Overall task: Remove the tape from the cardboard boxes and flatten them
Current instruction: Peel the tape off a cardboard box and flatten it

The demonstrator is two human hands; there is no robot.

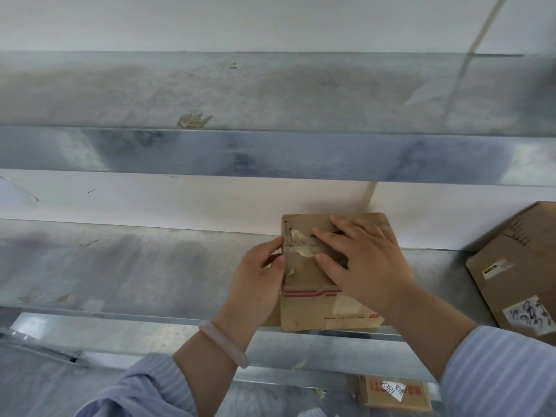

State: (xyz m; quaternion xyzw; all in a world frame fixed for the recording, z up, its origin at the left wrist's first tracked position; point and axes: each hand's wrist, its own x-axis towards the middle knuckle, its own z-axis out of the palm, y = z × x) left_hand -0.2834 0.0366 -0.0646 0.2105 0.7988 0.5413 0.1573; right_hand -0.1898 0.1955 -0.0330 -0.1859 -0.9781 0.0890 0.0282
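A small brown cardboard box (pixel 313 311) with a red stripe logo lies on the metal table, right of centre. Torn bits of clear tape (pixel 301 243) cling to its top near the left edge. My left hand (pixel 258 281) grips the box's left edge, thumb on top. My right hand (pixel 358 260) lies flat on the box top, fingers straight and pointing left toward the tape. A pale bangle sits on my left wrist.
A bigger cardboard box (pixel 517 266) with labels stands at the right edge of the steel table (pixel 135 266). A flattened carton (pixel 391 392) lies on the level below. A metal shelf (pixel 240 152) runs across above, with a white wall behind.
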